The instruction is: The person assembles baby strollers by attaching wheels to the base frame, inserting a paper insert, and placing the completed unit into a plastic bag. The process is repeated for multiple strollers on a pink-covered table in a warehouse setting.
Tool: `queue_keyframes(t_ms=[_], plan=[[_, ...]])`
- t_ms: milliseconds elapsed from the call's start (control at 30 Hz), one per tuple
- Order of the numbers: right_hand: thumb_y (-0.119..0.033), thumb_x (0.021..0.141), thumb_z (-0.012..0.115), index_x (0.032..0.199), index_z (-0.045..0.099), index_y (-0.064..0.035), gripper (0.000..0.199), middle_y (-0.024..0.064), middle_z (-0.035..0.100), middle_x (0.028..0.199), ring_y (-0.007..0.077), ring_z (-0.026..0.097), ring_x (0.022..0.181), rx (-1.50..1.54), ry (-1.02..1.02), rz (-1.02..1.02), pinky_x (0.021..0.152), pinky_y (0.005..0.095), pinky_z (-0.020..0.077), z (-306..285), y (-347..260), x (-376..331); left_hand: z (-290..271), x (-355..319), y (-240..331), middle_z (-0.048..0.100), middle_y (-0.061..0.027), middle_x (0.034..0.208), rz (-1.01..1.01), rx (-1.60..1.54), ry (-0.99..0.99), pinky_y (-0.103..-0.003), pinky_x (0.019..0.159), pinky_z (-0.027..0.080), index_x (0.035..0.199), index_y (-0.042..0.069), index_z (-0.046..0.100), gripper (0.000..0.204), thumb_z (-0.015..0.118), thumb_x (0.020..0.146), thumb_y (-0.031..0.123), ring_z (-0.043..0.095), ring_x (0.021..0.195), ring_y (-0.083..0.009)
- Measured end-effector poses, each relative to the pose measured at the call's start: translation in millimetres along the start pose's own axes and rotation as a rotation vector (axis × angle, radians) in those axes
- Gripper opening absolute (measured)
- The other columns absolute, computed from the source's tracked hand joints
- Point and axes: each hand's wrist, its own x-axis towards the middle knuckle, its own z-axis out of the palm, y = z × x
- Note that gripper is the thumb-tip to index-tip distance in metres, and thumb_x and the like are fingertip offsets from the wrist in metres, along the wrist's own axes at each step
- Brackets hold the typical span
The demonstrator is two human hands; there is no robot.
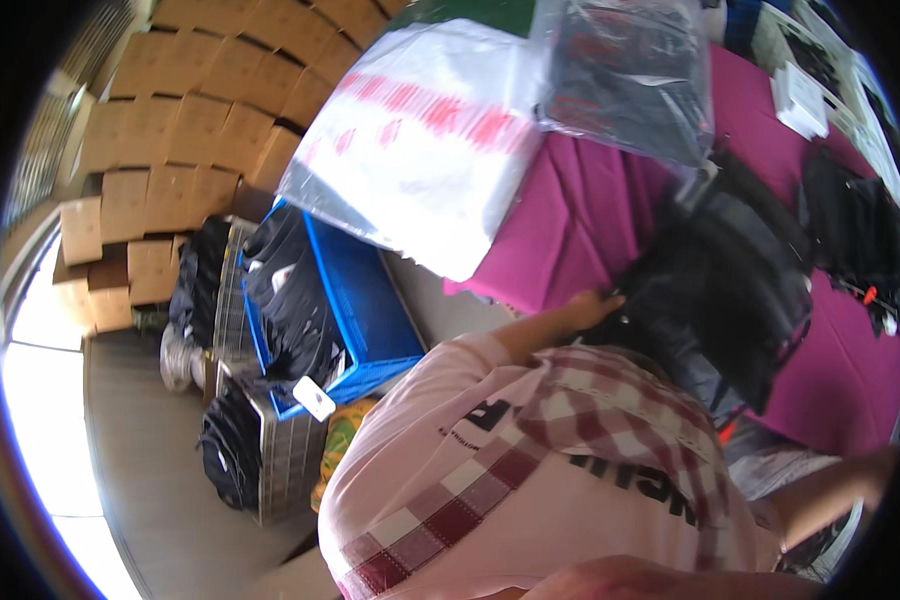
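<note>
A black, bag-like fabric piece (715,285) lies over the front of the magenta-covered table, partly blurred; its exact kind is unclear. At its left edge, my left hand (592,308) pinches the fabric between the fingers. My right hand (873,477) is off to the lower right, apart from the black piece, its fingers smeared by motion and dark at the picture's rim. A small orange-red tab (728,431) hangs at the piece's lower edge, close to my checked apron.
Plastic-wrapped dark goods (625,85) and a white-and-red plastic sack (420,140) cover the table's far left. More black items (855,225) and a white box (799,101) sit right. A blue crate (360,300) holds black fabric at left; stacked cartons (200,120) stand behind.
</note>
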Motion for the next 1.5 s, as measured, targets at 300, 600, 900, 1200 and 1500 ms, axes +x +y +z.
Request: queue_keyframes(t_ms=[300,600,900,1200,1500], plan=[[-0.022,0.094,0.053,0.125,0.051,-0.0022,0.037,0.0096,0.057,0.118,0.0206,0.054,0.109,-0.224,-0.073,-0.488,0.093,0.0350,0.0429,-34,-152,-9,11,3,-8,0.060,-0.0308,0.112,0.030,0.020,0.045,-0.046,0.093,0.045,0.113,-0.007,0.057,0.088,0.051,0.079,0.073,0.059,0.109,-0.0407],[-0.025,0.094,0.053,0.120,0.054,-0.0018,0.035,0.0100,0.059,0.112,0.0209,0.055,0.103,-0.321,-0.179,-0.928,0.090,0.0356,0.0436,-36,-263,-41,8,-2,-2,0.060,-0.0307,0.112,0.099,0.031,0.077,-0.046,0.093,0.044,0.116,-0.008,0.055,0.088,0.051,0.079,0.073,0.058,0.109,-0.0415],[-0.029,0.094,0.053,0.116,0.056,-0.0015,0.035,0.0105,0.060,0.106,0.0213,0.056,0.098,-0.378,-0.286,-1.130,0.086,0.0363,0.0443,-37,-312,-59,0,-16,12,0.062,-0.0279,0.112,0.100,-0.010,0.033,-0.045,0.093,0.045,0.120,-0.004,0.056,0.086,0.052,0.079,0.072,0.059,0.109,-0.0394],[-0.032,0.094,0.052,0.111,0.058,-0.0012,0.036,0.0109,0.061,0.100,0.0217,0.057,0.093,-0.401,-0.328,-1.175,0.083,0.0369,0.0451,-33,-323,-62,9,-5,-6,0.061,-0.0281,0.113,0.095,0.017,0.067,-0.044,0.092,0.045,0.120,-0.005,0.055,0.085,0.054,0.080,0.069,0.059,0.110,-0.0385],[-0.036,0.094,0.052,0.106,0.061,-0.0009,0.038,0.0113,0.062,0.093,0.0221,0.058,0.088,-0.398,-0.325,-1.224,0.079,0.0375,0.0458,-30,-327,-68,9,-1,-8,0.061,-0.0289,0.114,0.076,0.030,0.091,-0.043,0.093,0.045,0.121,-0.007,0.053,0.085,0.055,0.080,0.068,0.059,0.110,-0.0393]])
